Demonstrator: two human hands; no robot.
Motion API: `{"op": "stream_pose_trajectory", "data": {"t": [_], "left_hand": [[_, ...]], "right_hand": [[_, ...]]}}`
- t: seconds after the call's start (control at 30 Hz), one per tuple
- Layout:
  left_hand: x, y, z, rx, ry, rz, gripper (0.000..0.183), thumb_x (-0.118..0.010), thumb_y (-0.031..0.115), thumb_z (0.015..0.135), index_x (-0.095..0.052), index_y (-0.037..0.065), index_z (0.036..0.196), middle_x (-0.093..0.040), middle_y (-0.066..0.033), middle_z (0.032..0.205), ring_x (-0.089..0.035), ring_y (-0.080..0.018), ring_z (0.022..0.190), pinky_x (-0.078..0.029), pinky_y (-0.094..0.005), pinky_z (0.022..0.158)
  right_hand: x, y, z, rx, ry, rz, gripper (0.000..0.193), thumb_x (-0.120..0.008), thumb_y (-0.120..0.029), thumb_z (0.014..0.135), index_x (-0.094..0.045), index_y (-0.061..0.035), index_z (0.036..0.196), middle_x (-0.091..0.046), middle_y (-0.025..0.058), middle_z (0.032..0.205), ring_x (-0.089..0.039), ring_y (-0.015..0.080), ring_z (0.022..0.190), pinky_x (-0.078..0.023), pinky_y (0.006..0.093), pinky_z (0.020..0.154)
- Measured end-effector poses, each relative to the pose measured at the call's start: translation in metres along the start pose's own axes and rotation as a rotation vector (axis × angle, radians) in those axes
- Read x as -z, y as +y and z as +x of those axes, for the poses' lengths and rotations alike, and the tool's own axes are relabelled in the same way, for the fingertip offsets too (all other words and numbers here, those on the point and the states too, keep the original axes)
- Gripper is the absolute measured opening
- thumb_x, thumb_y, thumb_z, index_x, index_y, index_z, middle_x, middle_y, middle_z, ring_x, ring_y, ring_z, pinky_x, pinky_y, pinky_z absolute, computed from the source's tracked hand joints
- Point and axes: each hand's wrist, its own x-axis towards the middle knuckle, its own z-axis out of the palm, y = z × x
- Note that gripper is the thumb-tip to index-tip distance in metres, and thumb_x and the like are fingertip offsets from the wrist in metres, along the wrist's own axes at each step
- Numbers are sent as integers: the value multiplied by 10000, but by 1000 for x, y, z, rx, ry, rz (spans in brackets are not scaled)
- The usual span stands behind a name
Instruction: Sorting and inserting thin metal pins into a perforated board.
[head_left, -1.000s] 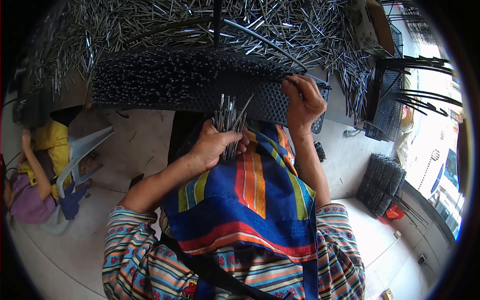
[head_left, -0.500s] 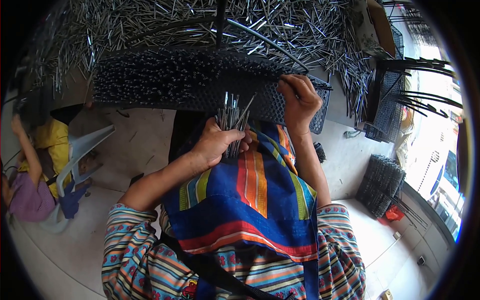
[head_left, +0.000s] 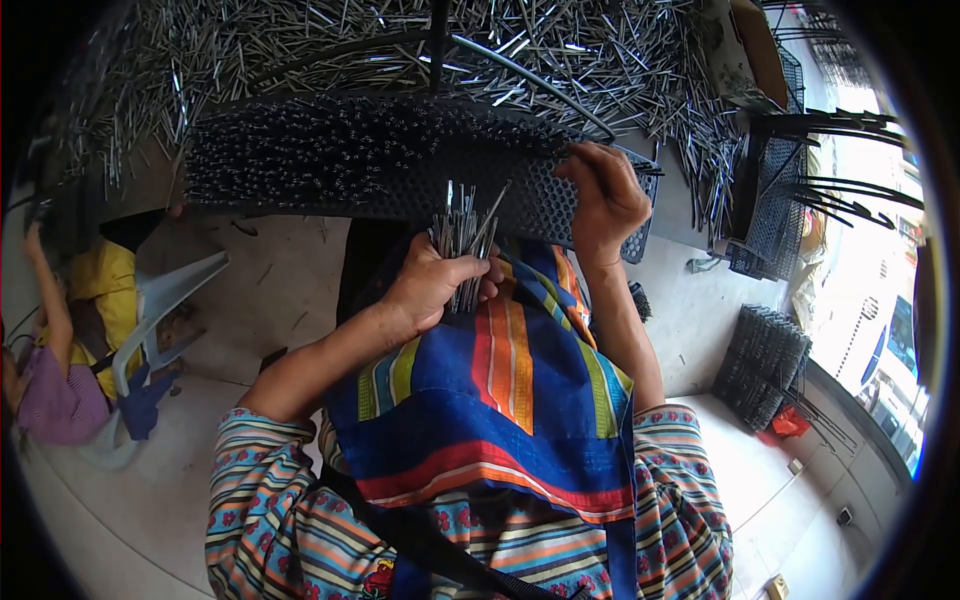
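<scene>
My left hand (head_left: 425,287) is closed around a bundle of thin metal rods (head_left: 460,228), held upright above my lap, their tips fanning a little apart. Just beyond it lies a long black perforated rack (head_left: 515,203). Short metal rods (head_left: 285,150) stand densely in the holes on its left side and along its far edge, while the holes on the near right hold none. At the rack's right end my right hand (head_left: 610,205) is raised, fingers bent and pinched together near the far row. Whatever they hold, if anything, is too small to make out.
A heap of loose metal rods (head_left: 590,60) covers the table behind the rack. To the right are a cardboard box (head_left: 755,60), racks with long black hooks (head_left: 840,195) and a stack of dark racks (head_left: 760,365) on the floor. A person in purple (head_left: 65,400) sits at left.
My right hand has shifted slightly to the right and its wrist has turned. The left hand and its bundle stay nearly still.
</scene>
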Motion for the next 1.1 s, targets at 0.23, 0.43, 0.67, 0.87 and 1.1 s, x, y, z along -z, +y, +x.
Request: {"op": "stream_pose_trajectory", "data": {"t": [0.23,0.43,0.67,0.87,1.1], "left_hand": [[0,-1,1,1,19,0,132,-601,-25,826,-644,-35,951,-689,-137,821,-680,-190,693,-571,-293,616],[-1,2,0,7,15,-9,132,-598,-27,826,-641,-44,949,-690,-143,815,-681,-195,689,-571,-297,616],[-2,2,1,7,-1,-25,133,-601,-28,826,-642,-47,951,-691,-145,815,-678,-192,680,-564,-297,610],[-2,2,-1,22,18,-18,131,-599,-25,827,-643,-44,949,-688,-146,812,-677,-186,678,-560,-287,609],[-1,3,-6,4,-11,-51,141,-598,-41,811,-644,-43,944,-686,-144,802,-677,-196,676,-563,-293,608]], "right_hand": [[-2,-12,9,128,-177,-270,155,-634,99,789,-701,28,909,-692,121,905,-695,157,740,-554,238,638],[0,-8,8,329,-196,-561,252,-657,60,786,-703,-47,1010,-693,120,925,-702,213,791,-547,283,664],[1,1,-5,257,-60,-472,275,-667,28,787,-702,-87,1035,-674,89,922,-681,241,807,-533,279,681],[-3,-7,5,177,-91,-616,262,-677,0,790,-698,-83,1037,-616,90,795,-623,215,624,-476,307,561],[2,-12,-11,23,-218,-360,162,-701,-53,799,-705,-30,959,-618,44,747,-555,127,555,-420,262,508]]}}
